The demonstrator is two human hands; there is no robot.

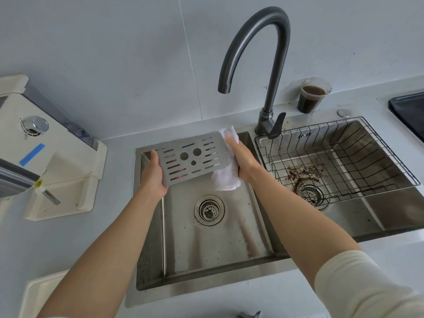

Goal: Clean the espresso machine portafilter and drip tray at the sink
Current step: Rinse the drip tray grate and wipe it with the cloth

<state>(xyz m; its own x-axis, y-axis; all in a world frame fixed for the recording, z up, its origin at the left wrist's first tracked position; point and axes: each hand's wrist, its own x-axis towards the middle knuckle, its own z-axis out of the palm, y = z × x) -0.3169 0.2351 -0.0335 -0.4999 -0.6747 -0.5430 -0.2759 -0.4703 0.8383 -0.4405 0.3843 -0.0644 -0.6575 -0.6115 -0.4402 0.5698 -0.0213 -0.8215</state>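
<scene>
I hold the metal drip tray grate, a grey slotted plate with three round holes, tilted over the left sink basin. My left hand grips its left edge from below. My right hand holds a white cloth against the grate's right end, and the cloth hangs down under the hand. No portafilter is in view. No water runs from the grey gooseneck tap.
The cream espresso machine stands on the counter at left. A black wire basket sits in the right basin, with coffee grounds near that drain. A plastic cup of dark liquid stands behind the sink. A dark hob edge shows far right.
</scene>
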